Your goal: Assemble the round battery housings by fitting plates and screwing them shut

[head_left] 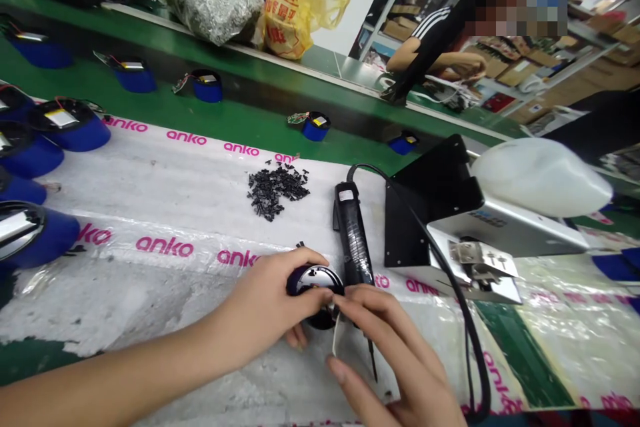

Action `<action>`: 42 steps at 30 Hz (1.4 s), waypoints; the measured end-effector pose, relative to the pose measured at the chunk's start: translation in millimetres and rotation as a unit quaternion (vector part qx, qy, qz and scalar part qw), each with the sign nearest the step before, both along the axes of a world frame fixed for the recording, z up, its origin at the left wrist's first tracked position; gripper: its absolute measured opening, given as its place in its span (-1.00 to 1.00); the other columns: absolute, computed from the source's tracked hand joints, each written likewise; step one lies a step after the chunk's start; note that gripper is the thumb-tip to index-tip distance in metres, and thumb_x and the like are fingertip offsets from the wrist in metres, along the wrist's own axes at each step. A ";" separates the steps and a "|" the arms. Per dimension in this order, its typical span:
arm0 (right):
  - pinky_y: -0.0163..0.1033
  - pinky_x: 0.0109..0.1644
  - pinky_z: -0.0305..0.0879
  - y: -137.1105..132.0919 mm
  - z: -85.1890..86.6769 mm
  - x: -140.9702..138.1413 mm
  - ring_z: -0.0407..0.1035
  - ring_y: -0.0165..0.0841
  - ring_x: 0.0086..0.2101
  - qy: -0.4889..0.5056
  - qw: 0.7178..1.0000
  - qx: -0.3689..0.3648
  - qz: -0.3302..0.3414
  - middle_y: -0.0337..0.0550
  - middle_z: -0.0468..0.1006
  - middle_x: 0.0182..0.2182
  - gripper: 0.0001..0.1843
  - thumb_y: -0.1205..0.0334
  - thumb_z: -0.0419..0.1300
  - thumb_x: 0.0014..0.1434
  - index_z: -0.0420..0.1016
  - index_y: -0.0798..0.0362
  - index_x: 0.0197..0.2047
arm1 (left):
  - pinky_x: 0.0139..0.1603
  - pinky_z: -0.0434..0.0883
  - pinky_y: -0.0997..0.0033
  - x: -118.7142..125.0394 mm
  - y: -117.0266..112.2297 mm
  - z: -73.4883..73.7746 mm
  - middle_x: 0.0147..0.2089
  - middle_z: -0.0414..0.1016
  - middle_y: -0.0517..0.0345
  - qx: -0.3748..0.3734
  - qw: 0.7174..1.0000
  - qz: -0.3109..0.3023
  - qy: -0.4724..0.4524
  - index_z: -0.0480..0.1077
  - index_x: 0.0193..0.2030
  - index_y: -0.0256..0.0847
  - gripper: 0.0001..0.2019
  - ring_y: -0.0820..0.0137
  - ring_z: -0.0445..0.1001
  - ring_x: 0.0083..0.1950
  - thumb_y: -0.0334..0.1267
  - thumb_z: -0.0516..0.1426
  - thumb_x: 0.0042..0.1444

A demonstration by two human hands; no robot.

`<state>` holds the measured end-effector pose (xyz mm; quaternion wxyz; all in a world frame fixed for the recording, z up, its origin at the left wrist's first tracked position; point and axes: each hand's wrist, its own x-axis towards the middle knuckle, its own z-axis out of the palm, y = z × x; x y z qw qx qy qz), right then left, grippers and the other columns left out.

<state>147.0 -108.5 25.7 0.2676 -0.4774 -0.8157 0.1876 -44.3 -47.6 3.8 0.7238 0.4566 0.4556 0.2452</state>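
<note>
My left hand (280,300) is closed around a small round housing (316,275), dark blue to black with a shiny face. Its thumb presses on the face near the right rim. At that rim, my right hand (385,347) has its index fingertip close to the left thumb. A pale, thin, flat piece (339,337) shows between the right thumb and fingers, partly hidden by them. Just behind the right hand, a black electric screwdriver (356,240) lies with its bit pointing toward me. Beyond the hands is a pile of small black parts (277,190).
Several blue housings (75,125) with wires stand at the left, and more sit along the green strip (250,103). A screw feeder (480,233) stands at the right, the screwdriver's cable (450,273) curving before it. Another person's arm (445,63) shows across the bench.
</note>
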 end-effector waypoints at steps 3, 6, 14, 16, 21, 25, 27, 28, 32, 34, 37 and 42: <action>-0.42 0.12 0.41 8.2 2.7 -2.5 0.40 -0.37 0.06 -0.021 1.000 0.014 0.016 -0.02 0.34 0.09 -0.49 0.40 0.15 0.31 0.28 -0.04 0.30 | -0.62 0.45 0.56 0.5 -1.7 -3.2 -0.52 0.45 0.33 0.011 1.000 0.006 -0.016 0.45 -0.10 -0.09 -0.81 0.45 0.47 -0.62 -0.23 0.23 0.12; -0.40 0.15 0.41 17.9 -2.5 -5.1 0.41 -0.36 0.06 -0.016 0.997 0.066 0.023 -0.04 0.39 0.08 -0.57 0.38 0.19 0.31 0.36 0.00 0.23 | -0.62 0.43 0.57 -1.4 -1.6 -4.2 -0.54 0.42 0.35 0.024 0.999 0.008 -0.035 0.46 -0.09 -0.10 -0.80 0.46 0.46 -0.61 -0.20 0.23 0.14; -0.35 0.07 0.49 33.6 6.8 -5.0 0.48 -0.33 0.01 -0.052 0.992 0.068 0.088 -0.02 0.49 0.06 -0.72 0.40 0.18 0.31 0.54 0.05 0.06 | -0.11 0.56 0.32 -28.6 15.0 -6.4 -0.37 0.61 0.23 -0.129 0.969 -0.101 -0.184 0.21 0.38 -0.16 -0.20 0.39 0.63 -0.32 -0.51 0.32 -0.03; -0.35 0.04 0.51 36.0 15.2 -6.2 0.48 -0.33 0.00 -0.052 0.992 0.054 0.097 -0.04 0.51 0.04 -0.74 0.37 0.15 0.34 0.56 0.02 0.05 | -0.10 0.56 0.27 -31.6 17.7 -7.9 -0.33 0.63 0.16 -0.141 0.965 -0.107 -0.196 0.18 0.40 -0.18 -0.16 0.36 0.64 -0.30 -0.50 0.35 -0.04; -0.42 0.05 0.46 44.4 30.2 -9.9 0.43 -0.37 0.03 -0.086 0.984 0.041 0.148 -0.05 0.49 0.05 -0.73 0.36 0.09 0.38 0.56 0.03 0.04 | -0.19 0.60 0.31 -30.5 17.7 -7.5 -0.27 0.67 0.04 -0.127 0.972 -0.085 -0.177 0.26 0.36 -0.23 -0.36 0.36 0.67 -0.34 -0.22 0.30 0.17; -0.22 0.11 0.45 48.6 32.8 -10.6 0.36 -0.26 0.09 -0.122 0.978 0.072 0.156 0.04 0.49 0.02 -0.74 0.37 0.07 0.38 0.59 0.09 -0.03 | -0.20 0.61 0.34 -28.8 17.2 -6.9 -0.27 0.68 0.07 -0.109 0.973 -0.091 -0.182 0.31 0.34 -0.17 -0.43 0.34 0.68 -0.33 -0.21 0.27 0.21; -0.16 0.07 0.46 47.8 31.4 -9.3 0.34 -0.21 0.08 -0.137 0.978 0.072 0.138 0.07 0.46 0.04 -0.74 0.34 0.08 0.38 0.59 0.08 -0.01 | -0.21 0.61 0.34 -27.2 16.5 -5.2 -0.27 0.68 0.10 -0.095 0.978 -0.088 -0.166 0.32 0.34 -0.14 -0.46 0.33 0.68 -0.33 -0.21 0.25 0.23; -0.17 0.03 0.47 46.9 29.8 -8.2 0.36 -0.22 0.05 -0.133 0.981 0.065 0.125 0.06 0.46 0.03 -0.74 0.34 0.09 0.38 0.58 0.07 0.01 | -0.22 0.61 0.35 -26.2 15.7 -3.8 -0.29 0.68 0.11 -0.086 0.982 -0.083 -0.146 0.31 0.35 -0.14 -0.46 0.33 0.68 -0.34 -0.21 0.23 0.24; -0.24 0.06 0.45 43.5 19.3 -3.5 0.41 -0.32 -0.04 -0.079 0.991 0.058 0.093 -0.04 0.52 -0.05 -0.76 0.35 0.15 0.35 0.55 0.08 0.03 | -0.20 0.60 0.34 -24.3 10.7 2.9 -0.30 0.68 0.12 -0.063 0.993 -0.073 -0.074 0.23 0.40 -0.15 -0.46 0.34 0.66 -0.34 -0.21 0.15 0.31; -0.25 0.12 0.41 43.1 14.5 -2.3 0.41 -0.33 -0.02 -0.064 0.992 0.062 0.090 -0.07 0.54 -0.06 -0.77 0.34 0.17 0.34 0.54 0.12 0.03 | -0.15 0.60 0.32 -24.7 8.6 4.4 -0.23 0.68 0.13 -0.060 0.991 -0.084 -0.085 0.22 0.41 -0.10 -0.43 0.34 0.66 -0.29 -0.19 0.18 0.28; -0.30 0.12 0.40 44.3 12.4 -2.6 0.40 -0.35 -0.03 -0.046 0.993 0.047 0.094 -0.09 0.55 -0.06 -0.79 0.35 0.17 0.34 0.53 0.14 0.01 | -0.16 0.60 0.35 -24.9 6.4 3.8 -0.21 0.65 0.21 -0.057 0.989 -0.078 -0.110 0.27 0.37 -0.04 -0.40 0.36 0.65 -0.28 -0.20 0.27 0.20; -0.25 0.04 0.42 47.7 16.5 -6.1 0.39 -0.31 -0.06 -0.039 0.995 0.008 0.094 -0.09 0.55 -0.08 -0.80 0.35 0.15 0.35 0.53 0.13 -0.01 | -0.22 0.57 0.43 -20.6 1.3 1.6 -0.36 0.63 0.26 -0.055 0.996 -0.043 -0.060 0.30 0.35 -0.08 -0.42 0.38 0.62 -0.35 -0.16 0.26 0.20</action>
